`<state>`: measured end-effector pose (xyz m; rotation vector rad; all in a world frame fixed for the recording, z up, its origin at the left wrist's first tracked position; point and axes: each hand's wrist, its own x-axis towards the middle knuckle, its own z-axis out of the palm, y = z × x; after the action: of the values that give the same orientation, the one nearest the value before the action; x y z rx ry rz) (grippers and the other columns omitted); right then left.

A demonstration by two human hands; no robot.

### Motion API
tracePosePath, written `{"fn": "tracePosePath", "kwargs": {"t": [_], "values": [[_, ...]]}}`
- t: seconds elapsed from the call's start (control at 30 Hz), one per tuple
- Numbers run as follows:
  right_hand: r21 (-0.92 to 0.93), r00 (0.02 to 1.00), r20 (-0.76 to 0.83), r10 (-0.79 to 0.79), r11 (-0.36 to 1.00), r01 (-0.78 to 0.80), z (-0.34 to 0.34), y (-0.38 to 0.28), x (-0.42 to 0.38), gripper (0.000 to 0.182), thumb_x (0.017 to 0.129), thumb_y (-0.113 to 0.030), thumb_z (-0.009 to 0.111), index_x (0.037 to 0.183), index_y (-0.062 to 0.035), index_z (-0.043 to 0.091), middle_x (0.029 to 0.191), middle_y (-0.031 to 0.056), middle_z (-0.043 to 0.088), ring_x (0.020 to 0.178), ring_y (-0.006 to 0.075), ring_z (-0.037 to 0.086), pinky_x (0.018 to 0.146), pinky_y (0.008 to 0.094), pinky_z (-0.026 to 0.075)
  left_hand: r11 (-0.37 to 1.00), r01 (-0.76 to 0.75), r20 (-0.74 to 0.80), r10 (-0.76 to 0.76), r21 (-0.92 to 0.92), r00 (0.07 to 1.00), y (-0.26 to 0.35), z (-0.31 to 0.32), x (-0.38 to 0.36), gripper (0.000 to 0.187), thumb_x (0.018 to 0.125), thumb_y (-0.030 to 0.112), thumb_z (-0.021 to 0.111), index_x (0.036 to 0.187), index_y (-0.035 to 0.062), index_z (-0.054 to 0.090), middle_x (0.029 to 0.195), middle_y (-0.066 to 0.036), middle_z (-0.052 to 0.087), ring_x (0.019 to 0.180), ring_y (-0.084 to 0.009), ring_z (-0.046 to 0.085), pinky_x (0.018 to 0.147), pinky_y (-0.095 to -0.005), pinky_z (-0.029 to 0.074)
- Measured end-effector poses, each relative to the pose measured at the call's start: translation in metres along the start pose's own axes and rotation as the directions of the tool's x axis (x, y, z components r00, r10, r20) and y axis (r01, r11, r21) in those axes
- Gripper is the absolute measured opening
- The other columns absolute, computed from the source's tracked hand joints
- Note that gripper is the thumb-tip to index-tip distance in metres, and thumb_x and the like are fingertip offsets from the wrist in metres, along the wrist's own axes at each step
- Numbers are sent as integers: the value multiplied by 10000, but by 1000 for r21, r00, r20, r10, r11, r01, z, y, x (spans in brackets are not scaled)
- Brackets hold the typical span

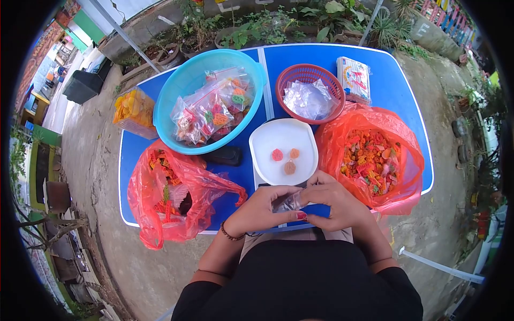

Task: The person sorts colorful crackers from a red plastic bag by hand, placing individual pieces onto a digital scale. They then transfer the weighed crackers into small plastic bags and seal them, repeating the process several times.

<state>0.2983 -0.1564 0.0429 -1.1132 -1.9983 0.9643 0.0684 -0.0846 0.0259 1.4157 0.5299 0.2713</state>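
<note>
Between my two hands, near the front edge of the table, is a small clear plastic bag [289, 203]. My left hand [261, 207] pinches its left side, thumb toward me. From the right, my right hand [333, 197] grips the other side with bent fingers. Part of the bag is hidden by the fingers. Just beyond the hands sits a white weighing tray [262, 140] with several small snack pieces on it, among them a pink piece [277, 154] and a brown piece [289, 168].
Red plastic bags of colourful snacks stand left [214, 184] and right [412, 160]. A turquoise basin [166, 107] holds filled packets; a red basket [282, 80] holds clear bags. A white packet [353, 80], a container of yellow chips [134, 109] and a black object [224, 155] share the blue table [385, 64].
</note>
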Motion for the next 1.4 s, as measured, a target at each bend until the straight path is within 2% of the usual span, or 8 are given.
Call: {"fn": "tracePosePath", "kwargs": {"t": [0.13,0.43,0.53,0.67,0.8,1.1,1.3,1.4], "values": [[45,980,146,136,989,-144,-2,-11,1,380,739,-191,807,1085,-46,743,1124,82,715,1047,327,572,948,412,478,1000,28,-16,-28,-1,999,-6,2,0,594,818,117,853,1343,-30,618,1194,-80,700,1085,-107,629,980,-293,500],[6,996,52,-79,997,78,1,-1,2,372,784,-187,802,1119,-47,722,1257,131,669,1078,316,585,940,415,492,977,1,-291,63,214,955,-7,7,-4,566,735,177,920,1211,-18,684,1058,-70,747,960,-97,682,855,-273,546],[274,941,-132,312,924,-268,4,-10,6,294,814,-56,756,1104,-36,716,1213,108,688,995,275,637,823,373,529,893,-74,-437,288,444,852,-19,7,0,553,710,204,926,1169,-7,702,1007,-77,759,850,-100,687,760,-264,544],[-363,901,-431,-49,924,-123,21,35,19,288,834,33,695,1110,-44,722,1026,105,665,866,276,639,733,370,530,572,-75,-425,685,817,591,-36,2,11,560,684,265,923,1147,33,712,1016,-95,739,817,-234,662,748,-338,515],[-507,909,-414,-46,841,-189,32,26,38,282,819,-3,704,1091,-80,705,1087,96,627,961,299,604,829,423,515,397,-8,-334,782,918,526,-41,-3,21,573,700,351,901,1154,60,706,1076,-85,711,985,-272,641,908,-413,457],[-264,894,-447,44,948,-179,33,45,26,242,817,53,710,1038,-31,657,960,102,651,933,289,644,836,385,527,277,110,-295,828,955,477,-46,-10,31,566,704,445,879,1130,116,705,1106,-20,694,1023,-220,616,995,-437,370],[548,727,-574,377,837,-1,40,31,30,175,879,78,705,1034,11,662,973,100,686,934,159,703,771,253,568,301,127,-324,819,945,473,-36,2,28,580,705,448,884,1167,144,706,1105,11,688,1028,-177,607,996,-430,360],[364,730,-643,231,931,26,44,33,31,148,867,69,724,1002,37,673,999,120,696,925,168,701,773,255,567,298,128,-323,825,946,464,-37,4,30,596,701,445,889,1184,148,706,1119,14,688,1034,-163,607,995,-429,357]]}}
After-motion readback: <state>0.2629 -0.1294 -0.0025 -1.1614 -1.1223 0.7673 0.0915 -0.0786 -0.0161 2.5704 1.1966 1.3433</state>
